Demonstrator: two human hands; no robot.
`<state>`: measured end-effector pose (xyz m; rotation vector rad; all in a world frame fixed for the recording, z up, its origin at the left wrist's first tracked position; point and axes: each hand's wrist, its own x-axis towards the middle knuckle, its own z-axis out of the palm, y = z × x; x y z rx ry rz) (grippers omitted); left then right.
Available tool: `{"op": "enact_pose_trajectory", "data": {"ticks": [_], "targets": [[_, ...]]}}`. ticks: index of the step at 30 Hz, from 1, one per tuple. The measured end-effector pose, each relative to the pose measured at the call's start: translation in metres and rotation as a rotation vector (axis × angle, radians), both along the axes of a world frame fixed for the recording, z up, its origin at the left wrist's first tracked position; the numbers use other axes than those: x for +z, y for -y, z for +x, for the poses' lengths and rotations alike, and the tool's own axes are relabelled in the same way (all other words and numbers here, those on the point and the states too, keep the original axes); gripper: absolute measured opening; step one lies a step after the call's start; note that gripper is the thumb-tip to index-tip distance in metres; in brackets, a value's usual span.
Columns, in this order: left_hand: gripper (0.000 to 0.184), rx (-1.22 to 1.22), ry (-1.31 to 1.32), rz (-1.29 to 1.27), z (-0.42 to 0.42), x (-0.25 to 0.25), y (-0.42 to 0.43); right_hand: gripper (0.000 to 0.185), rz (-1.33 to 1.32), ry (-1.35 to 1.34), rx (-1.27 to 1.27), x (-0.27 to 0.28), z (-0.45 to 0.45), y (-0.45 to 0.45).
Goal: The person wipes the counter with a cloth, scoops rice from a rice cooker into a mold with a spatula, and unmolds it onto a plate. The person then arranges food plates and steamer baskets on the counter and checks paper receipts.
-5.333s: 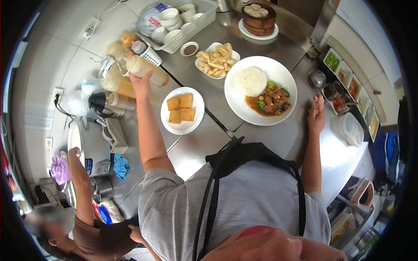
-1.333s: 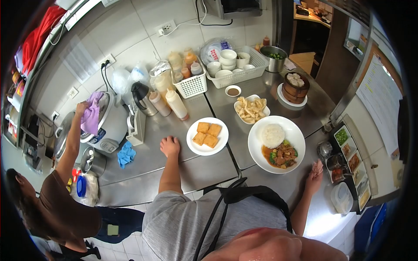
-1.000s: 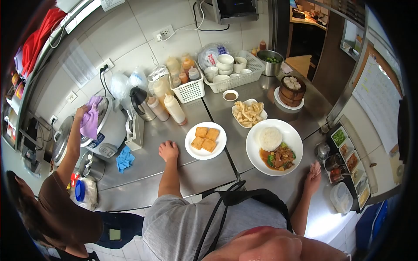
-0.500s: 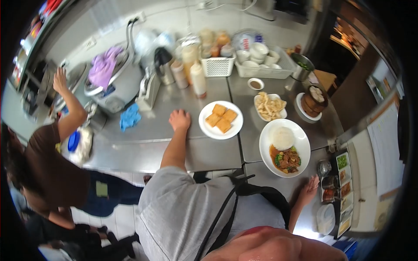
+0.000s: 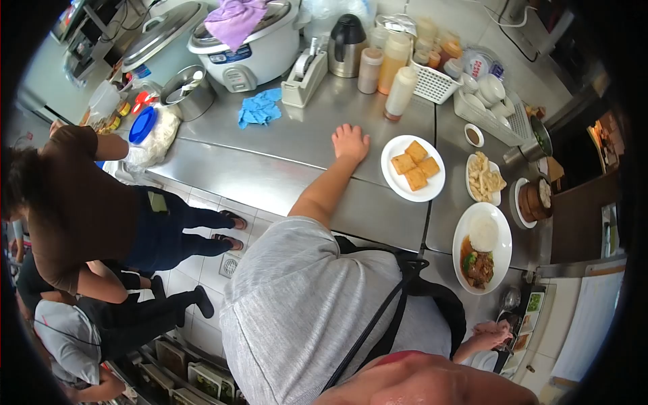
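Observation:
My left hand [image 5: 351, 142] lies on the steel counter [image 5: 290, 152], fingers spread, holding nothing. Just right of it is a white plate [image 5: 391, 177] with several golden fried squares [image 5: 417, 164]. My right hand [image 5: 492, 335] is low at the right, beside the condiment tray [image 5: 533, 304]; its fingers look apart and I see nothing in them. Above that hand stands a white oval plate [image 5: 496, 226] of rice [image 5: 483, 235] and saucy meat with greens [image 5: 478, 268]. Farther up are a small dish of pale fried pieces [image 5: 482, 177] and a cup of brown sauce [image 5: 473, 136].
A bamboo steamer [image 5: 536, 200] stands at the right. Squeeze bottles [image 5: 401, 94], a thermos [image 5: 347, 47], a tape dispenser [image 5: 305, 77], a blue cloth [image 5: 260, 108] and a rice cooker [image 5: 243, 57] line the back. A co-worker [image 5: 81, 196] stands at the left, others behind.
The view has swung left, so the counter items sit farther right and more of the floor and co-workers shows. My left hand stays on the counter; the co-worker's raised arm has come down.

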<state>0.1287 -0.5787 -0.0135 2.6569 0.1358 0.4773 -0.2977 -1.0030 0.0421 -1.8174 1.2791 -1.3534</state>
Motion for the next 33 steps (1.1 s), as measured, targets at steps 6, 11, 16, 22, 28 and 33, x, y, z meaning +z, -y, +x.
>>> {"op": "enact_pose_trajectory", "data": {"ticks": [6, 11, 16, 22, 28, 33], "targets": [[0.029, -0.173, 0.038, -0.34, 0.0, -0.005, -0.023, 0.04, 0.171, 0.369, 0.382, 0.059, 0.071, -0.051], [0.03, -0.331, -0.003, -0.811, 0.0, -0.003, -0.088, 0.028, -0.05, 0.033, 0.755, 0.07, 0.188, -0.163], [0.033, -0.069, 0.271, -0.333, 0.016, 0.018, -0.189, 0.039, 0.204, -0.211, 1.29, 0.073, 0.28, -0.293], [0.049, 0.062, -0.159, 0.034, 0.029, 0.003, -0.282, 0.045, 0.789, -0.021, 1.85, 0.081, 0.4, -0.452], [0.042, -0.172, -0.043, 0.106, -0.012, -0.002, -0.287, 0.045, 0.591, -0.246, 2.133, 0.088, 0.407, -0.535], [0.038, -0.344, -0.063, -0.049, -0.034, 0.013, -0.268, 0.04, 0.797, -0.52, 2.011, 0.059, 0.405, -0.525]]}}
